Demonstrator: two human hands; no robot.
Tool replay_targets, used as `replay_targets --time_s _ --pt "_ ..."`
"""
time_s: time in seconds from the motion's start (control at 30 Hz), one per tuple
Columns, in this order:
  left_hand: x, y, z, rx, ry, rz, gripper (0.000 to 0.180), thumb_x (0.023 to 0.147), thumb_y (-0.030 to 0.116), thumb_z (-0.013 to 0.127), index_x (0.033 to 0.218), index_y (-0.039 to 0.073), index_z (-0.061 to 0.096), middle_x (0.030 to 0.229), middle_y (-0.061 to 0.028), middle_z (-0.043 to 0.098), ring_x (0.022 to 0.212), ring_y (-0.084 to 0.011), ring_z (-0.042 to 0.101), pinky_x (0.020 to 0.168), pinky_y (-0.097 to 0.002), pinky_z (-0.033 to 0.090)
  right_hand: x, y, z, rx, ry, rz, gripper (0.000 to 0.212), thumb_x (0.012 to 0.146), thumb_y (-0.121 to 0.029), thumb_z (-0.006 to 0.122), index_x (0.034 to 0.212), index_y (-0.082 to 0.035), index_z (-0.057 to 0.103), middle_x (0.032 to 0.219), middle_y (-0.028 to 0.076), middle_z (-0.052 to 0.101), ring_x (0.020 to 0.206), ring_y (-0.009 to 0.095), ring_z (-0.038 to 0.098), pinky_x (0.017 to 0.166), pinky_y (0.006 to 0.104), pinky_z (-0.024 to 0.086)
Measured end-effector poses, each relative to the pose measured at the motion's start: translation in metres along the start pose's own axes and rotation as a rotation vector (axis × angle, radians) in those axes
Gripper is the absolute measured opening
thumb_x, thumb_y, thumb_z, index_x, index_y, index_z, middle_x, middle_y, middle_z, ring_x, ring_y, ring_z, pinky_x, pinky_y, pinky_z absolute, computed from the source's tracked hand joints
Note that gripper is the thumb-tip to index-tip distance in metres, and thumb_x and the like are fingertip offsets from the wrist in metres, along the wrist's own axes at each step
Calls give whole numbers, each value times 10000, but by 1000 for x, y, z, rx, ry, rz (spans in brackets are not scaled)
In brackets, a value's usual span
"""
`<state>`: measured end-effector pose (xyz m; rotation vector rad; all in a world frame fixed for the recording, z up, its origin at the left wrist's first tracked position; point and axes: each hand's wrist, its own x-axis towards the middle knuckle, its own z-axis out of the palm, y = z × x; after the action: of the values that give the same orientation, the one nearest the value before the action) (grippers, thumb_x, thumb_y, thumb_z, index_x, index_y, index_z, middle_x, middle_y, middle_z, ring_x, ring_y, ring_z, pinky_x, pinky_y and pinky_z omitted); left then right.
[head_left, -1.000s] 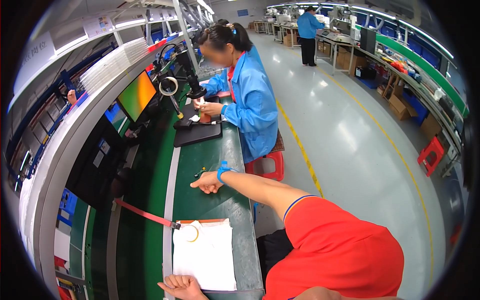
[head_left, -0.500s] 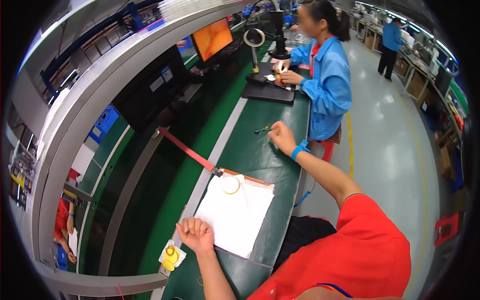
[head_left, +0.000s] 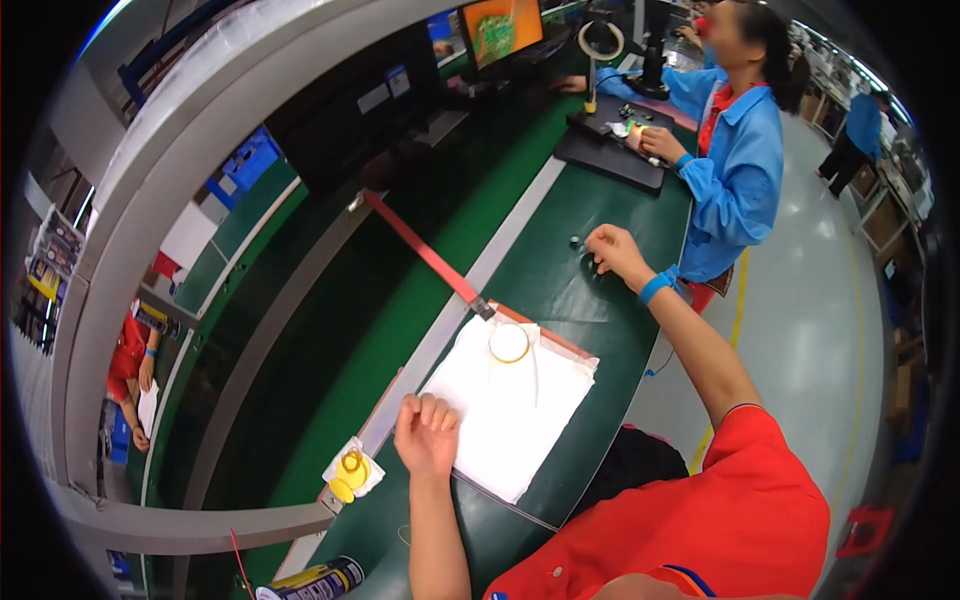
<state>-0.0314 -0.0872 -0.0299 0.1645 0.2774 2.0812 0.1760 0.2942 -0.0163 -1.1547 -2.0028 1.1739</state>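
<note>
My right hand point(head_left: 617, 256), with a blue wrist strap point(head_left: 660, 284), is at the far part of the green bench top. Its thumb and fingers are pinched on a small part with a thin cable and a dark round end point(head_left: 575, 242); most of the part is hidden under the fingers. My left hand point(head_left: 428, 432) is raised over the near left edge of a stack of white sheets point(head_left: 480, 430). Its fingers are loosely curled, and nothing shows in them. On the sheets lies a white tape roll with a yellowish rim point(head_left: 509, 343).
Yellow discs point(head_left: 345, 484) on a white pad sit by the metal frame point(head_left: 200, 526), above a spray can point(head_left: 312, 580). A red strap point(head_left: 425, 250) spans the left gap. Ahead, a co-worker in blue point(head_left: 735, 165) works at a black mat point(head_left: 610, 160).
My view has swung, so the bench shifts right and a spray can appears. My right hand's fingers have closed down around the small part. The co-worker's left-side hand has reached toward the monitor.
</note>
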Motion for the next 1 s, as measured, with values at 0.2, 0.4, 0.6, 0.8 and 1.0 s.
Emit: replay_targets --time_s 0.2,0.4,0.6,0.8,1.0 --pt "-1 -13 16 549 7 40 186 1039 134 553 877 97 470 784 -16 422 700 -126 399 686 -300 389 -55 -47 28 1349 -451 312 130 991 -9 575 1115 -49 581 987 66 627 797 103 600 703 222 524" --pt "-8 -37 14 1394 115 147 117 948 84 677 923 47 569 828 -22 554 719 -114 531 614 -256 428 -92 -79 39 1244 -581 259 297 1000 -23 555 1295 3 573 1022 74 617 887 136 598 823 275 511" --pt "4 -92 73 2182 -114 500 290 802 194 822 1016 67 672 927 -97 628 798 -291 622 678 -385 524 -96 -77 45 978 -461 194 198 1002 -59 578 1161 35 649 989 95 687 841 161 618 825 311 522" --pt "-7 -84 53 2363 -129 488 209 796 160 801 936 67 677 908 -78 635 804 -282 619 704 -392 517 -106 -73 49 629 -355 18 167 951 -20 680 1110 23 656 951 78 708 854 131 632 829 263 521" --pt "-56 -47 62 2250 -152 330 290 764 152 795 1001 59 657 992 -100 620 866 -309 590 748 -436 466 -133 -79 69 453 -349 -214 172 899 16 725 1063 7 675 958 47 707 929 116 653 821 265 522"
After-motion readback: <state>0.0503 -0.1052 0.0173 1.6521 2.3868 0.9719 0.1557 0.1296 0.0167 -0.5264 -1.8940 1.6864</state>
